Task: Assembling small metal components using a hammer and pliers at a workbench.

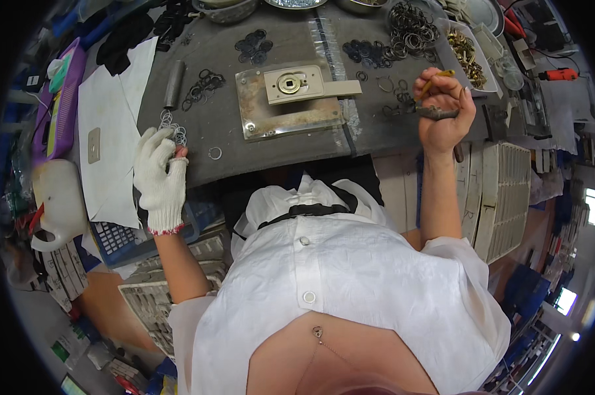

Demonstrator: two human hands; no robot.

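My left hand (160,178), in a white knit glove with a bare fingertip showing, is at the table's left front. Its fingers curl together beside a small pile of thin silvery rings (173,125); whatever they pinch is hidden. Raised over the right side, my bare right hand (450,108) is closed around a tool with a yellow part (437,80) and a dark metal part (437,113). Between my hands lies a beige lock plate (297,83) with a round brass-coloured centre. Its handle-like bar points right, and a clear, stained block (264,122) lies under it.
Dark rings (204,87) and black clips (253,46) lie in groups on the grey table (231,148). One silvery ring (215,153) is near the front edge. A metal rod (173,84) stands left. At right, a white tray (455,29) holds brass-coloured parts.
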